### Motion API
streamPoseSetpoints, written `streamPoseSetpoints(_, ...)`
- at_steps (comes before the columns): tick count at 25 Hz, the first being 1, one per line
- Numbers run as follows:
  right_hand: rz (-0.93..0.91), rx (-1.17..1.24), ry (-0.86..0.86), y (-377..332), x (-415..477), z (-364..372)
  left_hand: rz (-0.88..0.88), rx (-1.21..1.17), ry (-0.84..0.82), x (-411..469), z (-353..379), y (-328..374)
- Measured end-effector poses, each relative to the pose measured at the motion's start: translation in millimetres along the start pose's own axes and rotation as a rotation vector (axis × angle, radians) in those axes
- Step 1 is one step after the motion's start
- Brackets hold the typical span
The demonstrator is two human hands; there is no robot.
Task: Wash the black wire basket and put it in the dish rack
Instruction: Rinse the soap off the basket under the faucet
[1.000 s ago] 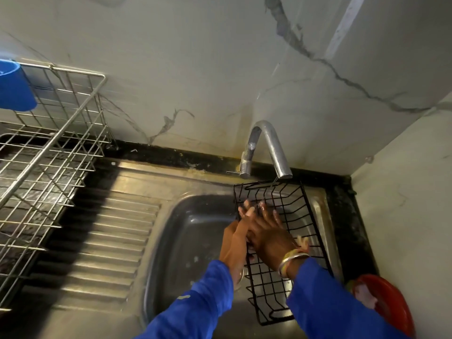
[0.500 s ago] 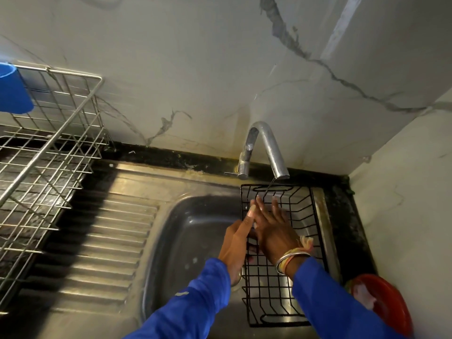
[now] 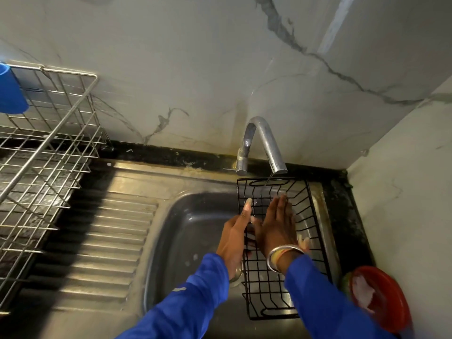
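Here, black wire basket [image 3: 269, 285] under the tap [image 3: 269, 143] — left hand [image 3: 232, 238] gripping its side, right hand [image 3: 276, 226] flat inside, fingers straight.

A black rectangular wire basket [image 3: 288, 178] sat across the right side of a stainless steel sink basin [image 3: 190, 228], its far end under a curved chrome faucet [image 3: 264, 143]. The left hand [image 3: 234, 236] gripped the basket's left edge, thumb along the rim. The right hand [image 3: 276, 228], with a silver bangle [image 3: 281, 255] at the wrist, lay flat inside it, fingers straight. A silver wire dish rack [image 3: 49, 155] stood at far left, beyond the ribbed drainboard [image 3: 110, 241].
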State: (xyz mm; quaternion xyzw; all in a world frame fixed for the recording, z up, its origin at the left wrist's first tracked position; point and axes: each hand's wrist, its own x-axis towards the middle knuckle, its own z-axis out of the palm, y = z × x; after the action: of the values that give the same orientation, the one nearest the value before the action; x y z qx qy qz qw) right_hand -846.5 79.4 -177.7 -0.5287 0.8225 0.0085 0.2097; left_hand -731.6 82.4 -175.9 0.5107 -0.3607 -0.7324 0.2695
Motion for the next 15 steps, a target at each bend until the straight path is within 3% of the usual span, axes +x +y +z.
streamPoseSetpoints(1, -0.033, 0.002, -0.030, -7, 0, 5, -0.001, 0.006, -0.016, -1, 2, -2)
streamPoseSetpoints(4, -0.363, -0.125, -0.148, -5, -5, 13, 0.015, -0.012, -0.002, -3, -4, -2)
streamPoseSetpoints(5, -0.381, -0.121, -0.144, 6, -3, 15, 0.017, -0.005, 0.003, -1, -10, -3)
streamPoseSetpoints(8, -0.053, 0.014, -0.025, 3, -4, 12, 0.038, 0.030, 0.015, 2, -17, -6)
streamPoseSetpoints(10, -0.212, -0.060, 0.014, -15, -6, 20, 0.047, 0.043, -0.006, 2, -15, -3)
streamPoseSetpoints(13, -0.490, -0.181, -0.111, -2, -9, 20, 0.077, 0.002, -0.001, 10, -25, 4)
streamPoseSetpoints(15, -0.294, -0.111, -0.052, 10, -2, 12, 0.085, 0.014, -0.003, 13, -30, 8)
